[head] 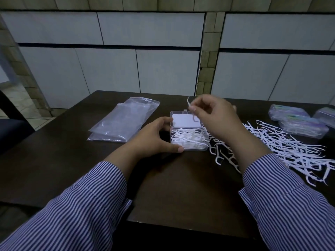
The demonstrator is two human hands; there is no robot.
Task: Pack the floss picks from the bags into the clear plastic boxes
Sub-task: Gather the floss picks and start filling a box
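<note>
Above open box (pixel 188 136), right hand (pixel 215 120) pinching pick (pixel 188 103)

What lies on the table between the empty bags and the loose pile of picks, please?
In the head view, the open box, partly filled with picks, held by the left hand.

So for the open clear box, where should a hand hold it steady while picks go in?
Grip the clear box by its left short wall, coming from the left, as the left hand does. The open lid blocks the far side, and the right hand feeds a floss pick from the right.
</note>
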